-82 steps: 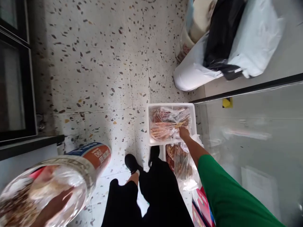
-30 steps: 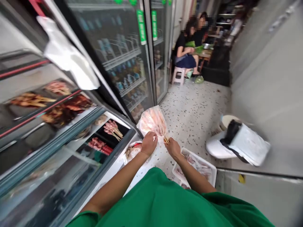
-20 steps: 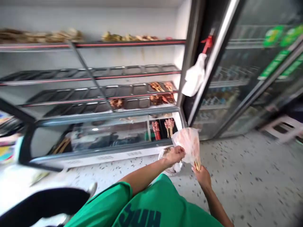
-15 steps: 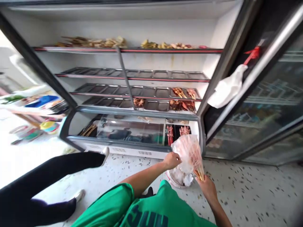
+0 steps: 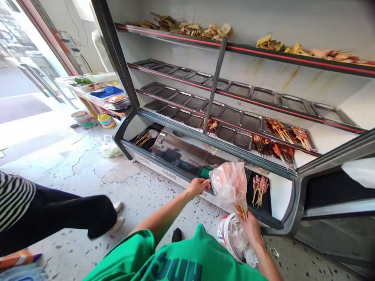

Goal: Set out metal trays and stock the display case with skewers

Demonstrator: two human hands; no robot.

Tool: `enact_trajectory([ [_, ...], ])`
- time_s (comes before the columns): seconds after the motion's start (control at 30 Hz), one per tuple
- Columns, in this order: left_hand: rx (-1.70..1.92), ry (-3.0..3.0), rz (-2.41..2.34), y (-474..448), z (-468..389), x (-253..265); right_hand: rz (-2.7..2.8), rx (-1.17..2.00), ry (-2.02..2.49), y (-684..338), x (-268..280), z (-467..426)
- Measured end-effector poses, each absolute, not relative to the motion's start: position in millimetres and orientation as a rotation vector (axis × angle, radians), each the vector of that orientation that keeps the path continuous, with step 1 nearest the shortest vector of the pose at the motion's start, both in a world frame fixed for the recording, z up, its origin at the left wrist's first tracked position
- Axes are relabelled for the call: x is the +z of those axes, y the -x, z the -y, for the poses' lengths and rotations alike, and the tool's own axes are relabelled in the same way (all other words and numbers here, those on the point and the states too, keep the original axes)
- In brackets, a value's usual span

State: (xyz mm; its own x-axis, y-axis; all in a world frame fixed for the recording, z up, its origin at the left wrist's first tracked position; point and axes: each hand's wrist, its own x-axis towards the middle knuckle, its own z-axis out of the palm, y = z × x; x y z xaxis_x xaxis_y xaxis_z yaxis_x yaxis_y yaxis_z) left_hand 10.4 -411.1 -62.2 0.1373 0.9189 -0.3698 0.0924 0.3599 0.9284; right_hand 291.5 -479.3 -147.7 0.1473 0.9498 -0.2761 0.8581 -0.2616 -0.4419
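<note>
Your two hands in front of an open-shelved display cabinet with a dark frame and white front panel (image 5: pixel 155 168).

At far left stands a person in a black-and-white striped top and black trousers (image 5: pixel 67 214); beyond, a low wooden table bears trays, among them a crumpled blue plastic sheet (image 5: pixel 107 91). Your left hand (image 5: pixel 198 187) is loosely curled beside the near edge of a clear plastic bag of pale pink skewers (image 5: pixel 230 179); whether its fingers pinch the film you cannot tell. The bag is held up before the cabinet's lower case. Below it sits a round white bucket (image 5: pixel 223 231) containing crumpled clear plastic. Your right hand (image 5: pixel 250 226) is closed around the bag's bundled wooden stick ends. Farther right, pink-and-red meat skewers (image 5: pixel 260 186) lie on a black tray.
</note>
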Motion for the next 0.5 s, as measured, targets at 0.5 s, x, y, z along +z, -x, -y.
enact_trajectory([
  [0.5,1.458,-0.179,-1.228,244,290,-72,1.884,1.188,1.531,-51,-111,344],
])
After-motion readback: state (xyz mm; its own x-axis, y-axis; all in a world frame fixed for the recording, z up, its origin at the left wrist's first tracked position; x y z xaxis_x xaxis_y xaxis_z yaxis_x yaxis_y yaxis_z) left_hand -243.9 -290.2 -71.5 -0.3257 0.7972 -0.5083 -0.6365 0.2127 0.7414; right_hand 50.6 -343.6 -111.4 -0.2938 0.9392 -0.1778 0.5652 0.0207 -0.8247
